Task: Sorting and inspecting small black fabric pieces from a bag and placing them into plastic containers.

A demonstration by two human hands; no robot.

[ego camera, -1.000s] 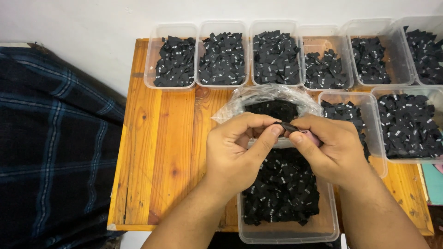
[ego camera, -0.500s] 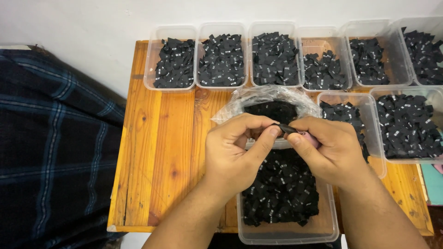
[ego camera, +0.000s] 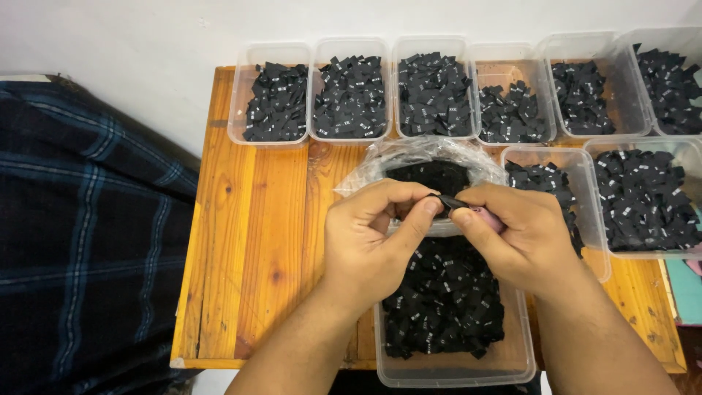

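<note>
Over a wooden table (ego camera: 248, 241), my left hand (ego camera: 373, 234) and my right hand (ego camera: 519, 234) meet at the fingertips. Between them they pinch a small black fabric label (ego camera: 447, 202). A pink object (ego camera: 488, 218) shows inside my right hand; what it is cannot be made out. Right below the hands stands a clear plastic tub (ego camera: 453, 369) holding several black labels. Just behind the hands is an open clear plastic bag (ego camera: 417, 157) with more black labels inside.
Several clear tubs of black labels line the table's far edge, from one at the left (ego camera: 272, 102) to one at the right (ego camera: 669, 69). Two more tubs (ego camera: 643, 197) stand at the right. Dark plaid cloth (ego camera: 80, 241) lies left of the table.
The hands stay over the near tub. The fingertips have shifted slightly on the black label; nothing else has moved.
</note>
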